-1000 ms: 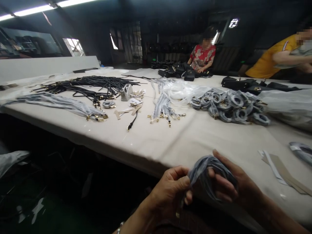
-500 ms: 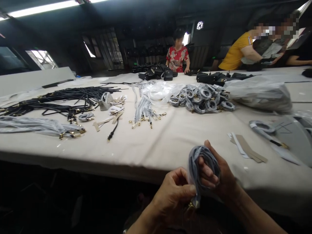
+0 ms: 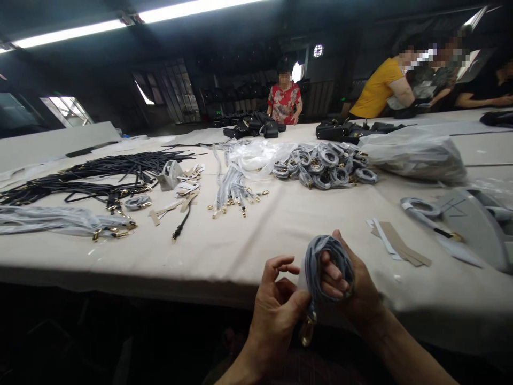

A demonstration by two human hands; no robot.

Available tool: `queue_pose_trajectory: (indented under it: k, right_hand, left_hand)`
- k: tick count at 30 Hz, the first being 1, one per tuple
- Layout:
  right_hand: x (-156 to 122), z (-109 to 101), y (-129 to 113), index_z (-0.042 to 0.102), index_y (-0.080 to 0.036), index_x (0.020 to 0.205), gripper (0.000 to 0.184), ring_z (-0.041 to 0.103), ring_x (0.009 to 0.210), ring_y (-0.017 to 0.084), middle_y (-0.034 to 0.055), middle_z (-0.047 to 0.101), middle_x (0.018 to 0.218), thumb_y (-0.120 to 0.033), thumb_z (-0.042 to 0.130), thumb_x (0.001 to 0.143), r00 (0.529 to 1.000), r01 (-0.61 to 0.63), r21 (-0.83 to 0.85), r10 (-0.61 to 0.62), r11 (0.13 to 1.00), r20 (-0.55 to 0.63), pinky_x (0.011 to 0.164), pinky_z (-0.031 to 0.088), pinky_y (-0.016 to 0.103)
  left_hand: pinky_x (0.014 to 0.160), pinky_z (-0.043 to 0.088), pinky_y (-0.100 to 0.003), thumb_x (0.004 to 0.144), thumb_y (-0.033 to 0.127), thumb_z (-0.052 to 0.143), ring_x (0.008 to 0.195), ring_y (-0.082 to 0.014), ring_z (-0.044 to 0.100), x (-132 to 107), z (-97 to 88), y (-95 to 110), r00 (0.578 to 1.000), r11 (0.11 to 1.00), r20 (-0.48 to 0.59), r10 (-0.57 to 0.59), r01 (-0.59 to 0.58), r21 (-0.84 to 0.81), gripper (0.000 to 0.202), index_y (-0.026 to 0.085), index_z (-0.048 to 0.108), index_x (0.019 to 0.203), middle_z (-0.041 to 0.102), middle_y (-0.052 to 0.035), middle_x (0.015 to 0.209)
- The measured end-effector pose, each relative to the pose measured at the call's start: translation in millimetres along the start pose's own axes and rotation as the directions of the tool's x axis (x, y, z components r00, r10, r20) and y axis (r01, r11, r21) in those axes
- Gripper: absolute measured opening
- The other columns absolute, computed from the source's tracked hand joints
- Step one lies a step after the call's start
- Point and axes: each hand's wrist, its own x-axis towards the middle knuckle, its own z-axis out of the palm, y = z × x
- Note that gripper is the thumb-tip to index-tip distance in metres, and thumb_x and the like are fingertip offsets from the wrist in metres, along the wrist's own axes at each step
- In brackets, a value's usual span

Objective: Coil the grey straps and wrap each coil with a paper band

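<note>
A grey strap point(image 3: 320, 256) wrapped in clear film is wound into a coil around the fingers of my right hand point(image 3: 352, 286), which is closed on it just in front of the table's near edge. Its loose end hangs down with a gold clasp point(image 3: 308, 327). My left hand point(image 3: 274, 310) pinches that loose end just above the clasp, with the other fingers curled apart.
The cream-covered table point(image 3: 256, 246) carries a pile of coiled grey straps point(image 3: 324, 163), straight grey straps point(image 3: 232, 187), black straps point(image 3: 100, 174), a tape dispenser point(image 3: 169, 175), paper strips point(image 3: 395, 243) and a plastic bag point(image 3: 417, 155). Other people stand at the far side with black bags point(image 3: 252, 124).
The camera view has swung right and steadied. My left hand's fingers have loosened and spread, and the strap's gold clasp now hangs in view below the coil.
</note>
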Motion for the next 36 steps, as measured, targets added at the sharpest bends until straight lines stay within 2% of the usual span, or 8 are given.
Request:
queue_pose_trajectory:
  k: [4, 8, 11, 17, 22, 25, 30, 36]
  right_hand:
    - [-1.6, -2.9, -6.8, 0.073, -0.007, 0.072, 0.046, 0.017, 0.03, 0.001, -0.0068, 0.046, 0.04, -0.048, 0.062, 0.091, 0.995, -0.076, -0.013, 0.077, 0.997, 0.062, 0.031, 0.036, 0.013]
    - [2.7, -5.0, -0.2, 0.072, -0.009, 0.072, 0.045, 0.012, 0.031, 0.0, -0.0088, 0.042, 0.041, -0.045, 0.057, 0.096, 0.99, -0.109, 0.035, 0.105, 0.993, 0.095, 0.03, 0.032, 0.01]
    - [5.7, -4.5, 6.7, 0.071, -0.009, 0.072, 0.044, 0.013, 0.031, 0.0, -0.0089, 0.042, 0.041, -0.044, 0.057, 0.096, 0.993, -0.092, 0.075, 0.086, 0.993, 0.076, 0.03, 0.031, 0.009]
    - [2.6, 1.7, 6.5, 0.072, -0.009, 0.07, 0.047, 0.015, 0.03, 0.001, -0.008, 0.042, 0.039, -0.048, 0.06, 0.093, 0.996, -0.068, -0.004, 0.068, 0.998, 0.058, 0.03, 0.033, 0.012]
    - [-1.3, 4.6, 5.6, 0.073, -0.01, 0.068, 0.055, 0.013, 0.027, 0.001, -0.0085, 0.037, 0.036, -0.056, 0.055, 0.093, 0.988, -0.084, -0.046, 0.089, 0.995, 0.128, 0.028, 0.03, 0.013]
    - [-2.4, 4.7, 7.1, 0.072, -0.011, 0.063, 0.06, 0.015, 0.026, 0.002, -0.0085, 0.033, 0.033, -0.059, 0.053, 0.092, 0.986, -0.101, -0.046, 0.106, 0.994, 0.126, 0.027, 0.027, 0.013]
    - [-2.7, 6.6, 13.1, 0.065, -0.013, 0.051, 0.067, 0.019, 0.024, 0.004, -0.0093, 0.021, 0.029, -0.061, 0.046, 0.094, 0.979, -0.14, -0.004, 0.139, 0.99, 0.151, 0.025, 0.024, 0.014]
    - [-0.2, 2.4, 15.4, 0.068, -0.013, 0.058, 0.06, 0.019, 0.025, 0.004, -0.0095, 0.027, 0.031, -0.06, 0.052, 0.092, 0.987, -0.117, 0.011, 0.115, 0.993, 0.114, 0.026, 0.024, 0.014]
  left_hand:
    - [0.044, 0.035, -0.016, 0.085, 0.033, 0.072, 0.046, -0.0048, 0.041, 0.2, -15.1, -1.3, 0.997, 0.996, 0.081, 0.017, -0.024, 0.088, 0.034, 0.023, 0.055, 0.113, 0.049, 0.0073, 0.064]
    - [0.056, 0.043, -0.021, 0.088, 0.035, 0.068, 0.062, -0.0093, 0.052, -0.1, -17.1, -9.7, 0.979, 0.96, 0.075, 0.188, -0.199, 0.196, 0.019, 0.018, 0.061, 0.093, 0.057, -0.0015, 0.084]
    - [0.066, 0.047, -0.025, 0.092, 0.039, 0.062, 0.073, -0.0142, 0.056, -3.3, -13.2, -13.8, 0.969, 0.932, 0.041, 0.242, -0.244, 0.267, 0.022, 0.017, 0.061, 0.088, 0.06, -0.0046, 0.086]
    - [0.061, 0.043, -0.023, 0.088, 0.047, 0.064, 0.065, -0.0118, 0.051, -6.1, -9.0, -5.9, 0.99, 0.966, 0.057, 0.132, -0.142, 0.218, 0.033, 0.015, 0.061, 0.079, 0.057, -0.0021, 0.074]
    - [0.055, 0.036, -0.019, 0.069, 0.04, 0.085, 0.058, -0.0079, 0.045, -2.0, -3.2, -8.6, 0.999, 0.995, 0.012, -0.03, 0.031, -0.098, 0.044, 0.02, 0.048, 0.082, 0.052, 0.0051, 0.066]
    - [0.057, 0.038, -0.019, 0.066, 0.036, 0.088, 0.059, -0.0077, 0.05, -1.5, -3.2, -14.1, 0.993, 0.972, 0.087, -0.085, 0.102, -0.211, 0.048, 0.02, 0.049, 0.091, 0.056, 0.0048, 0.07]
    - [0.068, 0.049, -0.027, 0.063, 0.036, 0.09, 0.065, -0.0144, 0.062, 1.9, -3.5, -13.4, 0.975, 0.971, 0.198, -0.1, 0.14, -0.196, 0.048, 0.018, 0.055, 0.09, 0.062, 0.0012, 0.072]
    - [0.078, 0.052, -0.032, 0.068, 0.029, 0.087, 0.081, -0.0207, 0.069, 5.3, 0.2, -4.5, 0.972, 0.961, 0.228, -0.06, 0.119, -0.251, 0.039, 0.017, 0.055, 0.086, 0.071, -0.005, 0.084]
